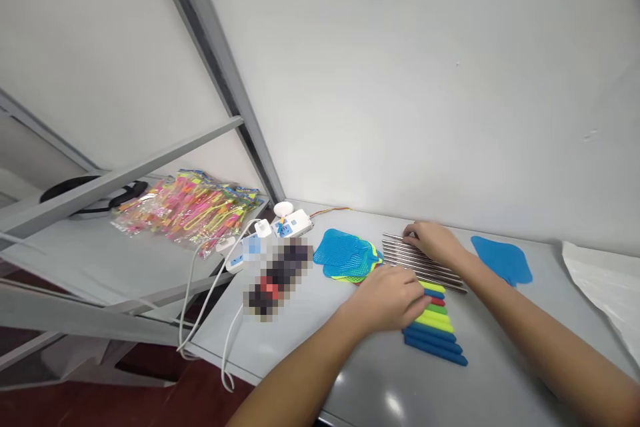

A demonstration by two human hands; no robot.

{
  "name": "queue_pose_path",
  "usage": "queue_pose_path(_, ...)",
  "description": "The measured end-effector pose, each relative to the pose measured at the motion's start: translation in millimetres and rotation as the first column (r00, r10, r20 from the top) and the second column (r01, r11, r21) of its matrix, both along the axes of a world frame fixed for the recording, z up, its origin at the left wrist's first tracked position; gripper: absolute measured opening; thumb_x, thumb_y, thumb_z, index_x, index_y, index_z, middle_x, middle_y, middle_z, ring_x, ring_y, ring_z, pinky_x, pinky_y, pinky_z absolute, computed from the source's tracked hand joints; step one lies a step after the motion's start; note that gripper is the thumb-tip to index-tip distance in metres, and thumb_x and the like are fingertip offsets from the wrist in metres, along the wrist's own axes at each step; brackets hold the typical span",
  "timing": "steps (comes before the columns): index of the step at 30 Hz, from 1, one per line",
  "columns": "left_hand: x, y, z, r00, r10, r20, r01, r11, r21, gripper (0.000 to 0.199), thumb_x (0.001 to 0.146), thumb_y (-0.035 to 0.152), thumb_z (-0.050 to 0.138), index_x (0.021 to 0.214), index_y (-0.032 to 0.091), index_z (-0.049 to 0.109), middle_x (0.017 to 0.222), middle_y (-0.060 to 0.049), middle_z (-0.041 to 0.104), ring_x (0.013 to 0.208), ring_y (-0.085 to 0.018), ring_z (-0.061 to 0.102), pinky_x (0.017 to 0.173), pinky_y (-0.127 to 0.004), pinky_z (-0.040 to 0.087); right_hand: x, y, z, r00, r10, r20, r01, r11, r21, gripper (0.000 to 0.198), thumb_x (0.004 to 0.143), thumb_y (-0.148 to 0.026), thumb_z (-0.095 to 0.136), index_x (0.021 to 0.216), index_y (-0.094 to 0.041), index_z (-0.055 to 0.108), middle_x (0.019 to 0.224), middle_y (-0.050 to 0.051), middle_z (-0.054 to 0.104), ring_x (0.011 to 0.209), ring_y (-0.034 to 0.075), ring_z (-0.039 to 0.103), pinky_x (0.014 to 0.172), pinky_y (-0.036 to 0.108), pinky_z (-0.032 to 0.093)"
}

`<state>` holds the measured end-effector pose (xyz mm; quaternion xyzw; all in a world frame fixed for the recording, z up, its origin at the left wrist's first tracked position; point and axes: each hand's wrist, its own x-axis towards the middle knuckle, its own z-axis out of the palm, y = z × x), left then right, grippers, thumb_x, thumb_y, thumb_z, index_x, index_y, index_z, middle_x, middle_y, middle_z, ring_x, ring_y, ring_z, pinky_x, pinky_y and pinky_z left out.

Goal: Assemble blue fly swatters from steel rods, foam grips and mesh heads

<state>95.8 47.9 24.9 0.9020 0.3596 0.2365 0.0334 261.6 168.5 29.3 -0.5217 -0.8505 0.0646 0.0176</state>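
My left hand (393,297) is over the left part of a row of coloured tube handles (433,340), blue, yellow, green and red. Its fingers are curled together by the red handle, and what they may hold is hidden. My right hand (434,240) reaches behind it, fingers bent and closed on the farthest of several thin metal rods (415,257) lying side by side. Left of the rods is a stack of fly swatter heads (345,253), blue on top with yellow-green below. Another blue swatter head (503,259) lies beyond my right forearm.
White power strips (293,223) with cables and a blurred dark object (277,280) lie at the table's left. Bagged colourful items (195,207) are on the shelf beside a metal frame (225,80). White sheeting (605,287) is at right; a wall (400,80) stands behind.
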Motion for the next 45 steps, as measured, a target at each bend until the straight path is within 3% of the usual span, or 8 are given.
queue_pose_path(11, -21, 6, 18.8, 0.997, 0.02, 0.071, -0.014, 0.997, -0.082, 0.028, 0.095, 0.032, 0.048, 0.078, 0.018, 0.065, 0.085, -0.005, 0.06, 0.079, -0.017, 0.056, 0.068, -0.029, 0.04, 4, -7, 17, 0.994, -0.101, -0.031, 0.105, 0.973, 0.207, 0.027, 0.099, -0.022, 0.037, 0.104, -0.006, 0.057, 0.099, 0.02, 0.063, 0.088, 0.026, 0.063, 0.073, 0.033, 0.043)
queue_pose_path(19, -5, -42, 8.5, 0.996, -0.085, 0.028, 0.088, 0.988, -0.128, 0.02, 0.085, 0.034, 0.066, 0.072, 0.019, 0.065, 0.099, -0.005, 0.055, 0.088, -0.019, 0.053, 0.071, -0.031, 0.043, 58, -77, 48, 0.895, -0.221, -0.389, 0.385, 0.821, 0.421, 0.026, 0.095, -0.026, 0.04, 0.119, -0.017, 0.043, 0.107, 0.012, 0.061, 0.091, 0.023, 0.063, 0.076, 0.035, 0.048)
queue_pose_path(22, -7, -62, -5.5, 1.0, 0.002, 0.03, 0.002, 0.991, -0.133, 0.013, 0.087, 0.027, 0.062, 0.076, 0.019, 0.065, 0.101, -0.006, 0.052, 0.088, -0.02, 0.05, 0.071, -0.032, 0.043, 68, -117, 36, 0.666, -0.097, -0.74, 0.499, 0.795, 0.345, 0.021, 0.092, -0.027, 0.047, 0.113, -0.023, 0.047, 0.098, 0.005, 0.06, 0.083, 0.02, 0.062, 0.073, 0.035, 0.05)
queue_pose_path(26, -10, -82, -21.9, 0.995, 0.081, 0.061, -0.072, 0.989, -0.133, 0.012, 0.09, 0.023, 0.057, 0.082, 0.018, 0.064, 0.104, -0.009, 0.05, 0.089, -0.022, 0.049, 0.071, -0.035, 0.045, 62, -159, 13, 0.056, 0.017, -0.998, 0.538, 0.842, 0.045, 0.008, 0.092, -0.028, 0.051, 0.098, -0.024, 0.052, 0.083, -0.001, 0.053, 0.072, 0.015, 0.057, 0.073, 0.035, 0.05)
queue_pose_path(28, -10, -89, -26.2, 0.994, 0.082, 0.071, -0.072, 0.989, -0.133, 0.014, 0.089, 0.024, 0.058, 0.077, 0.018, 0.063, 0.106, -0.009, 0.05, 0.091, -0.022, 0.049, 0.074, -0.036, 0.046, 57, -173, 5, -0.113, 0.02, -0.993, 0.526, 0.85, -0.042, 0.007, 0.092, -0.03, 0.051, 0.094, -0.023, 0.053, 0.074, -0.004, 0.047, 0.064, 0.013, 0.05, 0.068, 0.033, 0.05)
queue_pose_path(34, -8, -97, -27.5, 0.986, 0.134, 0.099, -0.121, 0.984, -0.13, 0.021, 0.089, 0.026, 0.06, 0.11, 0.022, 0.063, 0.116, -0.01, 0.049, 0.1, -0.025, 0.048, 0.084, -0.041, 0.047, 52, -202, -4, -0.322, 0.023, -0.946, 0.502, 0.852, -0.151, 0.019, 0.094, -0.036, 0.051, 0.081, -0.021, 0.052, 0.062, -0.006, 0.037, 0.053, 0.01, 0.037, 0.051, 0.024, 0.038)
queue_pose_path(40, -9, -99, -26.4, 0.987, 0.122, 0.1, -0.107, 0.984, -0.146, 0.009, 0.089, 0.029, 0.061, 0.091, 0.021, 0.064, 0.117, -0.008, 0.051, 0.101, -0.025, 0.049, 0.087, -0.041, 0.047, 55, -214, -2, -0.466, 0.039, -0.884, 0.439, 0.878, -0.193, 0.044, 0.097, -0.053, 0.034, 0.068, -0.022, 0.045, 0.053, -0.006, 0.033, 0.046, 0.01, 0.031, 0.045, 0.024, 0.03)
queue_pose_path(45, -9, -100, -25.5, 0.987, 0.129, 0.096, -0.111, 0.978, -0.174, 0.025, 0.085, 0.029, 0.067, 0.108, 0.022, 0.061, 0.118, -0.009, 0.051, 0.104, -0.026, 0.048, 0.088, -0.042, 0.047, 57, -216, -1, -0.604, -0.019, -0.797, 0.327, 0.906, -0.269, 0.06, 0.091, -0.069, 0.029, 0.056, -0.021, 0.037, 0.049, -0.006, 0.026, 0.043, 0.01, 0.027, 0.044, 0.025, 0.026)
